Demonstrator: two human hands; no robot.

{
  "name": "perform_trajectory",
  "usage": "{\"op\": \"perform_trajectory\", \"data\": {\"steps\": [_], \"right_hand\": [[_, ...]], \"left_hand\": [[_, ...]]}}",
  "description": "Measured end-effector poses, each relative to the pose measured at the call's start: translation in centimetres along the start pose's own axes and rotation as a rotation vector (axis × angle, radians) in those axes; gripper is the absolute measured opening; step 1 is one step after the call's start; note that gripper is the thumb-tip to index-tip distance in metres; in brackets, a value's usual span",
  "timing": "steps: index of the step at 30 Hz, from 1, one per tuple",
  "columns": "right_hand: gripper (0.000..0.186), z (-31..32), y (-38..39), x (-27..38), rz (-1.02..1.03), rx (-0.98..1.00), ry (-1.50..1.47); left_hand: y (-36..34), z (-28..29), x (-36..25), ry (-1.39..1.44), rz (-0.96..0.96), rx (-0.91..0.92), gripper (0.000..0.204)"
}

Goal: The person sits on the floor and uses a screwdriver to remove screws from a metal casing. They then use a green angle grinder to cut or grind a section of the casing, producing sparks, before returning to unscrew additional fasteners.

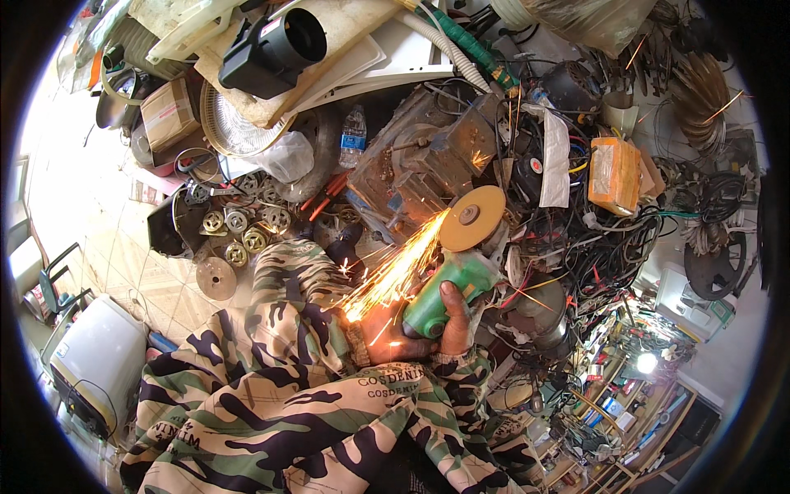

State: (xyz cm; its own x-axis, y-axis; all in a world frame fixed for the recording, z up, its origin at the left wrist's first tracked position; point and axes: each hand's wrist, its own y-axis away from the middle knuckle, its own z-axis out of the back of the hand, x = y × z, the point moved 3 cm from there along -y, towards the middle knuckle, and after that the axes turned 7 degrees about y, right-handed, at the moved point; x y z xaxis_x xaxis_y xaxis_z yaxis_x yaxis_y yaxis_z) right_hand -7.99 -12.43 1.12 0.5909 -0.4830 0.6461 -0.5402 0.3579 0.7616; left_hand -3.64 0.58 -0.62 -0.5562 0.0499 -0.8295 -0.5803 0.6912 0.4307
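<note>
My right hand (453, 329) grips the green power tool (436, 300), thumb lying along its side. My left hand (387, 337), partly hidden by sparks, is closed at the tool's lower end. A yellow disc (485, 206) with a dark hub sits above the green body, close to a grimy metal machine (420, 156). A bright stream of sparks (395, 272) runs from the disc's left edge down across my left hand and camouflage sleeve. What the disc touches is hard to make out.
Tangled cables (609, 255), an orange box (613, 174) and a water bottle (352, 136) crowd around. Several small metal parts (234, 221) lie left on the tiled floor (156, 280). A white appliance (99, 354) stands lower left; a cluttered rack (625, 420) with a lit lamp is lower right.
</note>
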Motion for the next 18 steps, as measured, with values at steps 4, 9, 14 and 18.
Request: {"op": "perform_trajectory", "data": {"steps": [4,9,14,18], "right_hand": [[0.035,0.3,-0.2,-0.1,0.002,0.017,0.04],[0.035,1.5,-0.8,-2.0,-0.056,-0.043,0.022],[0.036,0.7,-0.1,-1.0,-0.096,0.032,-0.017],[0.037,0.4,0.1,-0.8,-0.088,-0.025,-0.027]], "left_hand": [[1.1,-1.6,-0.3,-0.074,-0.294,-0.518,0.073],[1.0,-2.2,1.0,-0.215,-0.2,-0.427,0.071],[0.2,-1.4,1.5,-0.13,-0.015,-0.207,0.062],[0.1,0.0,-0.5,0.105,0.059,0.001,0.059]]}}
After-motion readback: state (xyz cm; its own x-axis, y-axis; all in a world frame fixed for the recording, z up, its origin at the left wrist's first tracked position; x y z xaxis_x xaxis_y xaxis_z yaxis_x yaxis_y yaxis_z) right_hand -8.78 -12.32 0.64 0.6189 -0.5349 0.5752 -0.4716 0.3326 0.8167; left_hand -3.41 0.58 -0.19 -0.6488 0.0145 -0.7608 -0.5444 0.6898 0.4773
